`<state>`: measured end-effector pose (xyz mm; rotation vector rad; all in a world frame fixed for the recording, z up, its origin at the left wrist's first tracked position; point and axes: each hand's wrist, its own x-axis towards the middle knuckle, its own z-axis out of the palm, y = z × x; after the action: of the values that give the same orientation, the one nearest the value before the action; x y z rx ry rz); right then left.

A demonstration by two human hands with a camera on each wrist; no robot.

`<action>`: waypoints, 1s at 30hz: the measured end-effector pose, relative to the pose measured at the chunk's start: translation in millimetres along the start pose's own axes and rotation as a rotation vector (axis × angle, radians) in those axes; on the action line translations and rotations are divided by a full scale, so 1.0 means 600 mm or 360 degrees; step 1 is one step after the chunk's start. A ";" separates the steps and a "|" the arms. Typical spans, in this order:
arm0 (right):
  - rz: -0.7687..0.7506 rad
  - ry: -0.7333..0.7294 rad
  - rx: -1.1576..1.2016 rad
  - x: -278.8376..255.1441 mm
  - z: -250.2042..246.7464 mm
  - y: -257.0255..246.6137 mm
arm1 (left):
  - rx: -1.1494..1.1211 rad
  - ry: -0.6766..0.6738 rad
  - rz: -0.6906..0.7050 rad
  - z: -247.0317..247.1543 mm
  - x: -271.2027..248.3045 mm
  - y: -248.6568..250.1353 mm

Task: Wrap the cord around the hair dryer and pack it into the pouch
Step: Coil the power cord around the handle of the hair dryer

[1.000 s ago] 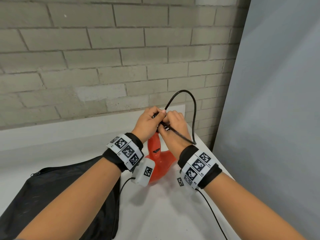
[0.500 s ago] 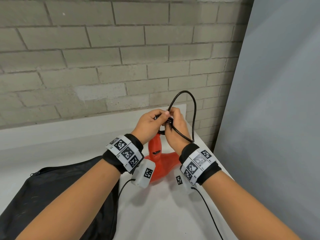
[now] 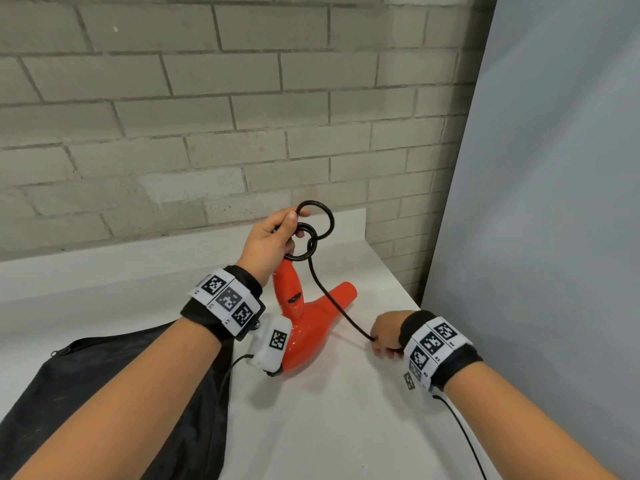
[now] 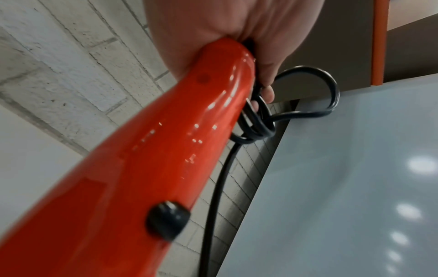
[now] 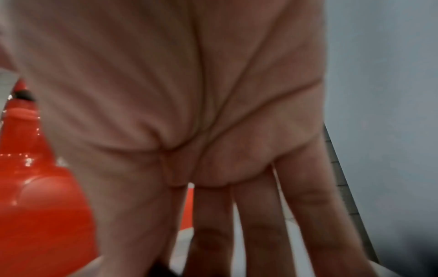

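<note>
Staged recording corner, likely lab: painted brick wall (image 3: 207, 116), plain white table (image 3: 329, 427), grey partition panel (image 3: 554, 202)

The head view looks forward and down from above both forearms, over the white table (image 3: 311, 427) toward a brick wall (image 3: 207, 116). The left wrist view sits very close under the fingers (image 4: 265, 78), facing along the red hair dryer (image 4: 142, 168), which the head view shares. The right wrist view, blurred, looks along the fingers (image 5: 260, 215), seemingly toward that dryer.
</note>
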<state>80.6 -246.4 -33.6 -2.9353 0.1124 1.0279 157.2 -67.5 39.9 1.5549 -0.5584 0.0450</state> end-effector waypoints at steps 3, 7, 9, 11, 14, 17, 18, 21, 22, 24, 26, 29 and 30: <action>-0.0137 0.0393 0.0221 0.006 -0.010 -0.006 | 0.0033 -0.0055 -0.0003 0.007 -0.002 0.002; -0.0684 0.0931 0.1155 -0.011 -0.042 -0.029 | 0.0069 -0.0122 0.0014 0.016 -0.003 0.004; -0.0849 0.1035 0.1224 -0.010 -0.051 -0.045 | 0.0074 -0.0140 0.0011 0.022 -0.006 0.008; -0.0927 0.1115 0.1336 -0.003 -0.056 -0.059 | 0.0033 -0.0161 -0.0010 0.030 -0.009 0.013; -0.0906 0.1196 0.1589 0.015 -0.060 -0.068 | 0.0030 -0.0218 -0.0010 0.036 -0.011 0.015; -0.0415 0.1272 0.1243 0.037 -0.052 -0.048 | 0.0053 -0.0281 -0.0003 0.026 -0.010 0.013; -0.0245 0.1212 0.1096 0.041 -0.048 -0.038 | 0.0048 -0.0286 -0.0008 0.021 -0.010 0.012; 0.0065 0.1004 0.0862 0.044 -0.033 -0.016 | 0.0042 -0.0278 -0.0019 0.011 -0.011 0.011; 0.0093 0.0979 0.0821 0.045 -0.031 -0.012 | 0.0058 -0.0275 -0.0022 0.010 -0.011 0.010; 0.0104 0.1007 0.0772 0.050 -0.033 -0.009 | 0.0058 -0.0273 -0.0021 0.012 -0.013 0.009; -0.0161 0.1070 0.0966 0.048 -0.037 -0.010 | 0.0024 -0.0284 -0.0019 0.016 -0.014 0.009; -0.0800 0.1069 0.1233 0.022 -0.051 -0.026 | 0.0075 -0.0307 -0.0027 0.018 -0.012 0.007; -0.0871 0.1102 0.1237 0.017 -0.056 -0.030 | 0.0099 -0.0317 -0.0039 0.018 -0.011 0.006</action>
<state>110.8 -230.6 -13.5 -2.2353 -0.2185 -0.1254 146.7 -75.3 40.1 1.6370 -0.6998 -0.1131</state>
